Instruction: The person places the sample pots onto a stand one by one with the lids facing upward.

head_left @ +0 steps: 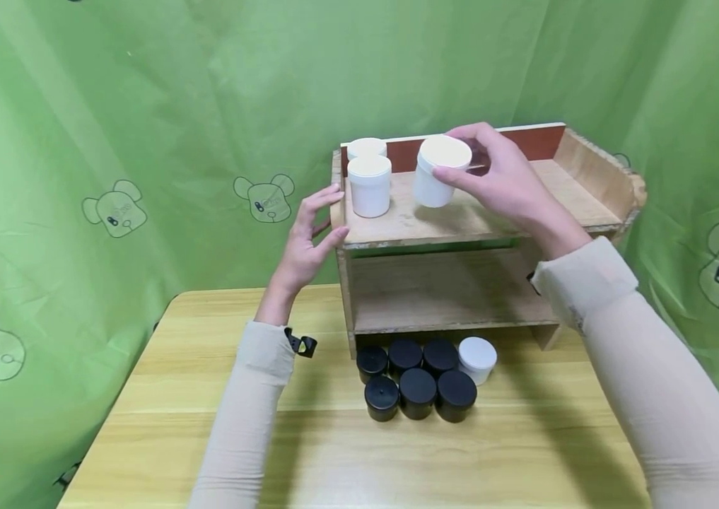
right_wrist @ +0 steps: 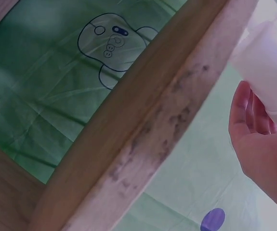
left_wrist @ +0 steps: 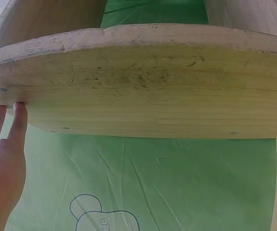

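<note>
A white lidded jar point(head_left: 433, 185) is gripped between the thumb and fingers of my right hand point(head_left: 505, 177), over the top board of a wooden shelf point(head_left: 423, 238). In the right wrist view the same jar point(right_wrist: 268, 72) shows partly, cut by the frame edge. Left of it, two more white jars stand one behind the other: a front one point(head_left: 370, 191) and a back one point(head_left: 367, 147), mostly hidden. My left hand point(head_left: 305, 244) touches the shelf's left side panel with fingers spread; in the left wrist view its fingertips meet the panel point(left_wrist: 143, 96).
Below the shelf's front, several black-lidded jars point(head_left: 418, 389) stand in two rows on the wooden table point(head_left: 206, 424), beside one white jar point(head_left: 477, 357). The shelf has a lower board point(head_left: 448, 290) and a raised right side panel point(head_left: 601, 170). A green curtain point(head_left: 206, 106) hangs behind.
</note>
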Action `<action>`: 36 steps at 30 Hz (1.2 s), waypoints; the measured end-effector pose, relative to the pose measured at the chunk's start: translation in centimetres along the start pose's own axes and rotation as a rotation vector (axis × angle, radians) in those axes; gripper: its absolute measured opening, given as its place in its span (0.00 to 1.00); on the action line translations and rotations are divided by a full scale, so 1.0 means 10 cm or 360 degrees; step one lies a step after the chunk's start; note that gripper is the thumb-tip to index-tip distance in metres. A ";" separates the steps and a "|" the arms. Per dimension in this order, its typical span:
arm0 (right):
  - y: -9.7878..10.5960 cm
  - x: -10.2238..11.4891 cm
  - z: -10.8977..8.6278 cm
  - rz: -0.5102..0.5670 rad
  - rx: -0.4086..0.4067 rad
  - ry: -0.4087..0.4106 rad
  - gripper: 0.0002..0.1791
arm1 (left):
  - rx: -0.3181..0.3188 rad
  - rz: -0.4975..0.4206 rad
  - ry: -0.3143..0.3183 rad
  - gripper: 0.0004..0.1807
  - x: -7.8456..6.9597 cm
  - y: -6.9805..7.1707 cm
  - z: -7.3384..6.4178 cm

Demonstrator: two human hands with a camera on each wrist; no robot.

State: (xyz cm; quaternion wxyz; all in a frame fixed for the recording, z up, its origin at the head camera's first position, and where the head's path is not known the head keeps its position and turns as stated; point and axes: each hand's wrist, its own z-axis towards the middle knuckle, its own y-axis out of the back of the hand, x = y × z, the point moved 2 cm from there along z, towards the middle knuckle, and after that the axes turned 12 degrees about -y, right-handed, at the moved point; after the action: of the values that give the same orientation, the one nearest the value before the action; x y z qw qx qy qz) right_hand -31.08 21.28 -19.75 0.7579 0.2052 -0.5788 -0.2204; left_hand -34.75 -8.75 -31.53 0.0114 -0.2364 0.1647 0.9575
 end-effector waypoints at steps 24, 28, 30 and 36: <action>-0.19 0.09 0.60 -0.0089 -0.0001 -0.0177 0.41 | -0.0044 -0.0016 0.0048 0.29 -0.28 0.04 -0.01; -0.21 0.09 0.65 -0.0097 0.0000 -0.0212 0.42 | -0.0035 -0.0017 0.0050 0.29 -0.32 0.05 0.00; -0.22 0.09 0.67 -0.0105 0.0008 -0.0225 0.43 | -0.0031 -0.0015 0.0056 0.29 -0.32 0.06 -0.01; -0.28 0.08 0.71 -0.0153 0.0016 -0.0229 0.43 | -0.0033 -0.0019 0.0068 0.29 -0.30 0.07 -0.01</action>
State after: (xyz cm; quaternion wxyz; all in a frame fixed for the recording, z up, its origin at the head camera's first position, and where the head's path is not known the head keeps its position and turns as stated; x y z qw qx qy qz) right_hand -38.07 18.12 -18.96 0.7018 0.2203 -0.6223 -0.2678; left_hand -32.07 -9.25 -30.01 0.0111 -0.2578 0.1536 0.9538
